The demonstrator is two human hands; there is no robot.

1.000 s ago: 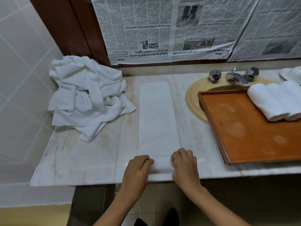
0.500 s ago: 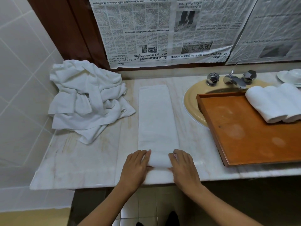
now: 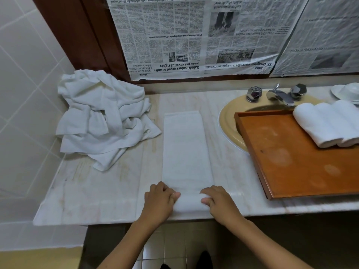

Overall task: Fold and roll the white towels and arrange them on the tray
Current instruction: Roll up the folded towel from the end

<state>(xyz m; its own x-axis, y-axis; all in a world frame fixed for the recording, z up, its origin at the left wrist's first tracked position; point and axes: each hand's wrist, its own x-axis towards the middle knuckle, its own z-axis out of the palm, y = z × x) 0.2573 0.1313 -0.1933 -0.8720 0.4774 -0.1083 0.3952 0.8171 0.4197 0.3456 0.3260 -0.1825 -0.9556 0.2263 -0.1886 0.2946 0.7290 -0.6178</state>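
At the counter's (image 3: 93,200) near edge, both hands, left (image 3: 158,200) and right (image 3: 219,200), grip the folded towel's (image 3: 186,148) rolled end.

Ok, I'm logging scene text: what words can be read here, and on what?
"Sabah leaders urged to unite on 40 pct revenue rights": upside-down newspaper on the wall.
"KK-Changchun sister-city talks gain momentum": same newspaper.
"Home": same newspaper.
"Debate heats up over alleged special officers appointments": same newspaper.
Body text and the right-hand sheet: too small or blurred.
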